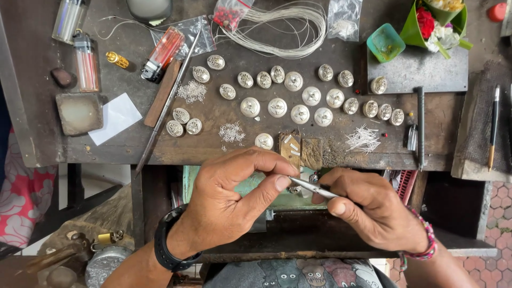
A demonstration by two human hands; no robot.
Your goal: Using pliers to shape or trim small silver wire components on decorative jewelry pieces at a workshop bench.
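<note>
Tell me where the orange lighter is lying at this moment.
In the head view, the orange lighter lies on the workbench at upper left, on a clear plastic bag, beside the wooden stick.

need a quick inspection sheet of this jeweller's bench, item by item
surface: worn dark wooden bench, scratched and dusty.
job's things: metal tweezers in the right hand; a small silver piece pinched at the left hand.
clutter: round silver ornaments in rows, piles of tiny wire bits, lighters, plastic bags, white paper.
hands: both close together below the bench edge.
cables: coil of pale wire; no power cables seen.
surroundings: flower offering, green cup, tiled floor.
</note>
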